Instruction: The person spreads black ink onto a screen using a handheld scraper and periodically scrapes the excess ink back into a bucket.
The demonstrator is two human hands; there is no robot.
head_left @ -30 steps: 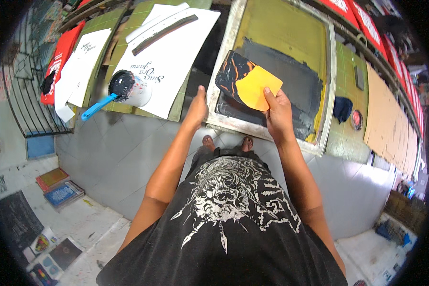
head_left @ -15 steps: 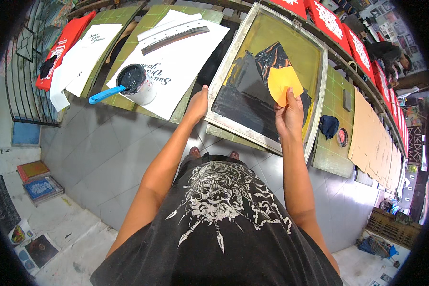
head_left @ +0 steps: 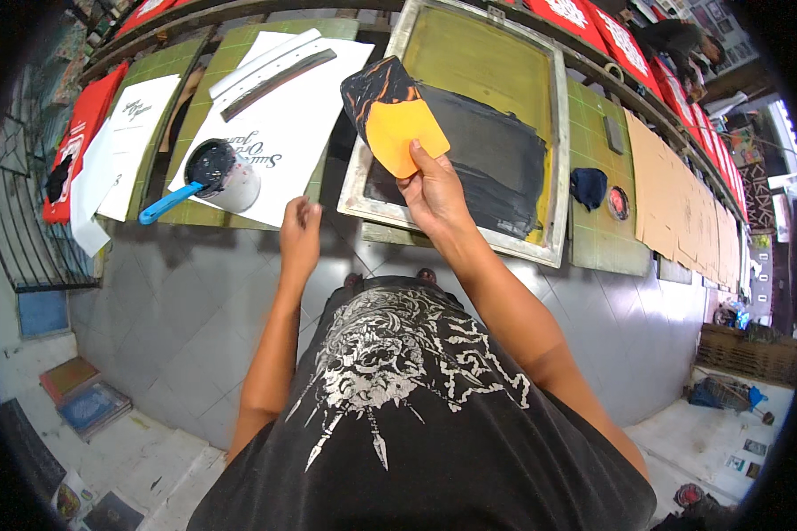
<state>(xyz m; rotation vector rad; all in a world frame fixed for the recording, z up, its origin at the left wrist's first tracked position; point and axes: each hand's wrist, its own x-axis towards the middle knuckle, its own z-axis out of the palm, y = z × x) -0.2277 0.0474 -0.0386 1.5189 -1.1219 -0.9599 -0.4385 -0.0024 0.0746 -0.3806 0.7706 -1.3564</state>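
My right hand grips a yellow scraper whose far end is smeared with black and orange ink; it is raised over the left side of a screen in a pale frame, its mesh coated dark across the lower half. My left hand is off the frame, near the table edge, empty with loosely curled fingers apart. Left of it stands a white pot of dark ink with a blue-handled tool across it, on printed white paper. A long squeegee lies higher on that paper.
Green boards line the table, with a dark cloth, a small red-stained container, a grey block and cardboard. Red printed fabrics lie at the far left and along the back. Another person bends at upper right.
My left hand has left the screen frame and moved left and down. My right hand has swung leftward with the scraper. The view has also shifted slightly.
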